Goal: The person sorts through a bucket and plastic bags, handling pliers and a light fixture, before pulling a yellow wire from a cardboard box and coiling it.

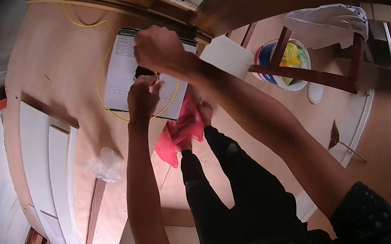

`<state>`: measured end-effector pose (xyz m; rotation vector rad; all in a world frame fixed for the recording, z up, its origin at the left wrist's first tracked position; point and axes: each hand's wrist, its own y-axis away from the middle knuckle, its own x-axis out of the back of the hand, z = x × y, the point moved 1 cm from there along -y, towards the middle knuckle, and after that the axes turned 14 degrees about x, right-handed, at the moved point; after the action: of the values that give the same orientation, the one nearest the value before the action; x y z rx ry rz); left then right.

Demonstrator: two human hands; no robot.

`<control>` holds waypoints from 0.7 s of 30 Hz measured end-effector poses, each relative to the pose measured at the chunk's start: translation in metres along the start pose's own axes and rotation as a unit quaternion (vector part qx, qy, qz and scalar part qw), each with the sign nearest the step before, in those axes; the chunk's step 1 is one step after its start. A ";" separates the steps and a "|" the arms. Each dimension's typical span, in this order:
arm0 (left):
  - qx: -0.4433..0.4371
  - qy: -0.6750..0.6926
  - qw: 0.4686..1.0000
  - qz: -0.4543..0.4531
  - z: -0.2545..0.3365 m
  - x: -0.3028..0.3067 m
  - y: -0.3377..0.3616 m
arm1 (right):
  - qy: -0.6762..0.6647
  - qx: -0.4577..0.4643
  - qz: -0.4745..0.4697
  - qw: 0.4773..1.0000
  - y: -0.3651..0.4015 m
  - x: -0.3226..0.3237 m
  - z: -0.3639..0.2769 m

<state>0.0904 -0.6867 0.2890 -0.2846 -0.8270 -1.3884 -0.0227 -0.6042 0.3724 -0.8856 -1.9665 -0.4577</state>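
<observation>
My right hand point(159, 47) is a closed fist over the upper part of a white printed sheet or box top point(117, 78) with a green header. Just below it, my left hand point(143, 97) is closed in a pinch, its fingertips pointing toward the right hand. A dark patch point(143, 71) shows between the two hands; I cannot tell what the fingers hold. A thin yellow cord point(100, 89) loops around the sheet's left side and passes under my left wrist. Red plastic point(189, 118) lies below the sheet, by my feet.
Clear crumpled plastic point(106, 165) and white panels point(57, 151) lie to the left. On the right, a bucket point(275, 68) with yellow contents stands behind a dark red wooden frame point(302, 73) draped with a white bag point(329, 20). A round white lid point(315, 92) lies nearby.
</observation>
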 end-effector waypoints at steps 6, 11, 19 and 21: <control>0.072 -0.171 0.983 0.002 -0.003 -0.002 -0.014 | 0.060 0.025 -0.121 0.991 0.001 -0.023 -0.015; 0.043 -0.059 0.996 -0.056 0.008 0.020 0.010 | 0.110 -0.007 -0.152 0.982 -0.003 -0.048 0.010; -0.117 -0.204 0.972 0.011 0.001 0.001 0.051 | -0.682 -0.428 0.032 0.592 0.009 -0.081 0.056; -0.149 -0.184 0.971 -0.010 -0.004 -0.001 0.055 | -0.797 -0.416 0.100 0.426 0.019 -0.098 0.059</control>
<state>0.1433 -0.6772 0.3009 -0.7866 -0.9233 -1.5018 -0.0104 -0.5948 0.2572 -3.0204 -3.1170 -0.4208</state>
